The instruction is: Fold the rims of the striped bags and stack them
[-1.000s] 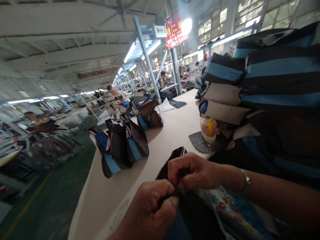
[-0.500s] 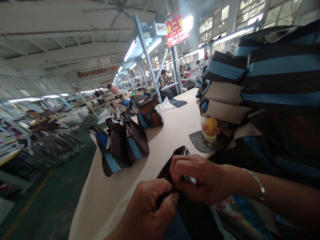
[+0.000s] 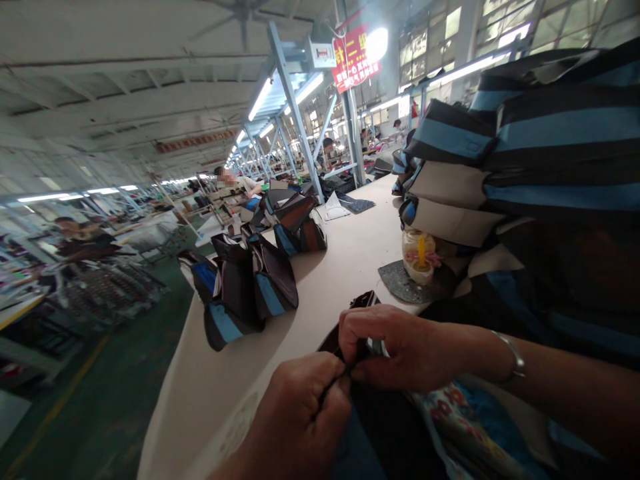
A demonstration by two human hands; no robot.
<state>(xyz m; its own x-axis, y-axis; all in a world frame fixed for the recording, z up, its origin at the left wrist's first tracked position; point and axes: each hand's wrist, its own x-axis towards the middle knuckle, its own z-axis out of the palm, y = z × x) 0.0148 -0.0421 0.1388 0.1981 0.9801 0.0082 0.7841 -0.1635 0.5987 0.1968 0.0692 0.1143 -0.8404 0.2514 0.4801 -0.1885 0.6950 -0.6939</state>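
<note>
Low in the head view, a black and blue bag (image 3: pixel 385 433) lies under my hands, its dark top edge running up and away. My left hand (image 3: pixel 305 407) pinches that edge between thumb and bent fingers. Right beside it, my right hand (image 3: pixel 395 347) grips the same edge, its fingertips almost meeting the left ones. A small shiny metal piece shows partly under the right fingers; most of it is hidden. A silver bangle (image 3: pixel 515 357) circles the right wrist.
Several finished-looking bags (image 3: pixel 273 277) stand on the left of the pale table (image 3: pixel 350 267). A jar with a yellow-handled brush (image 3: pixel 421 257) sits on a dark pad (image 3: pixel 397 280). Stacked bag pieces (image 3: pixel 560 140) rise high on the right. Other people work farther off.
My right hand has shifted slightly, its fingers curling closer to the left fingertips; less of the metal piece shows. The left hand stays pinched on the bag's edge.
</note>
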